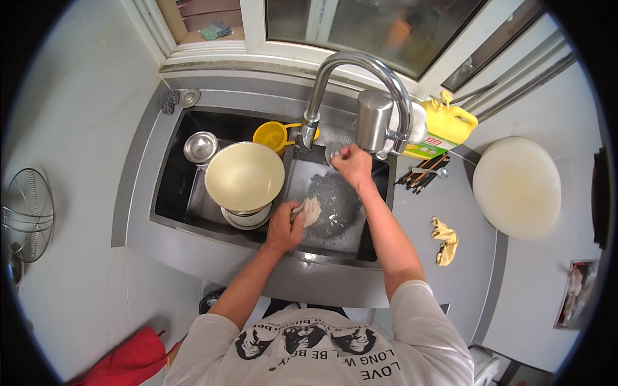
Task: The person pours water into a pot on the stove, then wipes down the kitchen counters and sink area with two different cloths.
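My left hand (286, 227) grips a wet, whitish cloth (310, 210) over the right basin (309, 241) of a dark double sink. Soapy water with bubbles covers part of that basin's floor. Near the basin's back edge, beneath the faucet's filter, my right hand (353, 166) holds a small round metal piece (332, 152); blur and the fingers hide its exact kind. In the left basin (166, 193), a cream bowl (245, 176) sits on top of other dishware. Beside it are a small steel bowl (201, 147) and a yellow plastic strainer or scoop (270, 136).
A curved chrome faucet (321, 82) carries a steel filter (374, 120) above the right basin. A yellow detergent jug (446, 123), chopsticks (419, 179), a spoon (442, 172) and a yellow cloth (447, 241) lie rightward. A round cutting board (517, 188) leans on the wall.
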Motion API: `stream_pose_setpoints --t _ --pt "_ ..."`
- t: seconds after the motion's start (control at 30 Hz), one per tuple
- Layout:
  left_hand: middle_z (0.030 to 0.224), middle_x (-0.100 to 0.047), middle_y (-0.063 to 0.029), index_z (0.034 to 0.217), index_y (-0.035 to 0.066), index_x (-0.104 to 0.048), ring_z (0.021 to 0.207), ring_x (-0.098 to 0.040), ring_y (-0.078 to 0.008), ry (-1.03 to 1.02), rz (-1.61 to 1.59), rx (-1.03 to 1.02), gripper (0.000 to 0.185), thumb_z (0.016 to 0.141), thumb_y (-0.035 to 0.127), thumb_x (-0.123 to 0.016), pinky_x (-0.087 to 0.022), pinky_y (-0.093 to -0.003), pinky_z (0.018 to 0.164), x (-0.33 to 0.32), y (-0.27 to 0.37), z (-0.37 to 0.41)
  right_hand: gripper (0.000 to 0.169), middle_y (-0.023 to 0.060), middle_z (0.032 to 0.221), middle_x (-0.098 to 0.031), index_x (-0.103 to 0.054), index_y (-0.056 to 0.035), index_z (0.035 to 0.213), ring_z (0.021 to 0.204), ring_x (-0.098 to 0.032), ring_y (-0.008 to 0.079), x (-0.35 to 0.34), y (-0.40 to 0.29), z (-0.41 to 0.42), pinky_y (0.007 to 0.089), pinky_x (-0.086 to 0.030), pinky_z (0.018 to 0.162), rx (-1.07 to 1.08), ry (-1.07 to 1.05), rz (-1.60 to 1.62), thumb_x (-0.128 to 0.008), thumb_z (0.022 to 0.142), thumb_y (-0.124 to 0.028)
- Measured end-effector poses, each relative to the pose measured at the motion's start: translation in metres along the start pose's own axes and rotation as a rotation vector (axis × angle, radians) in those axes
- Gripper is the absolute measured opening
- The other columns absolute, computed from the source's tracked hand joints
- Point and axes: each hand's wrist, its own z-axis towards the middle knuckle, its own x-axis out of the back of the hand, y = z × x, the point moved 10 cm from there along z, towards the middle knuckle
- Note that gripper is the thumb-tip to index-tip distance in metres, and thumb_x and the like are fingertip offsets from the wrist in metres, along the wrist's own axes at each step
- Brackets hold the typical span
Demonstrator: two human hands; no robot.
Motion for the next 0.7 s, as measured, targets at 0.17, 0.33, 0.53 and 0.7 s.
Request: stream_pose_setpoints --t 0.17,0.33,0.53,0.7 --pt "0.100 -0.062 -0.0210 0.112 -0.001 -0.056 0.090 -0.062 -0.0386 -0.046 -0.037 -0.016 0.026 0.092 0.015 -0.062 -0.050 -0.0441 0.080 -0.012 0.001 0.003 0.028 0.0119 0.088 -0.071 -0.069 0.0028 0.099 0.080 -0.067 0.0214 0.013 0.030 0.042 0.0347 -0.054 0.076 0.082 0.233 0.199 -0.070 0.083 -0.020" --pt "0.101 -0.064 -0.0151 0.109 -0.001 -0.057 0.090 -0.064 -0.0281 -0.050 -0.149 0.087 0.025 0.089 0.012 -0.064 -0.050 -0.0367 0.080 -0.008 -0.018 0.001 0.031 0.0042 0.092 -0.069 -0.066 0.0020 0.115 0.081 -0.063 0.0120 -0.014 0.030 -0.025 0.0269 -0.051 0.072 0.006 -0.172 0.642 -0.069 0.093 -0.019" --pt "0.100 -0.066 -0.0043 0.107 0.001 -0.063 0.092 -0.061 -0.0105 -0.336 -0.717 0.469 0.019 0.089 0.004 -0.064 -0.049 -0.0258 0.081 -0.047 -0.006 0.011 0.056 0.0100 0.115 -0.069 -0.054 0.0046 0.136 0.104 -0.063 0.0142 -0.035 0.010 -0.176 0.0301 -0.050 0.093 -0.093 -0.535 0.879 -0.073 0.092 -0.024" --pt "0.090 -0.069 -0.0050 0.104 -0.001 -0.065 0.078 -0.063 -0.0113 -0.522 -1.020 0.636 0.021 0.090 0.014 -0.067 -0.048 -0.0252 0.067 -0.069 0.019 0.020 0.030 0.0057 0.095 -0.073 -0.072 0.0048 0.106 0.080 -0.064 0.0133 0.016 0.060 -0.185 0.0282 -0.052 0.077 -0.207 -0.221 1.227 -0.057 0.083 -0.008"
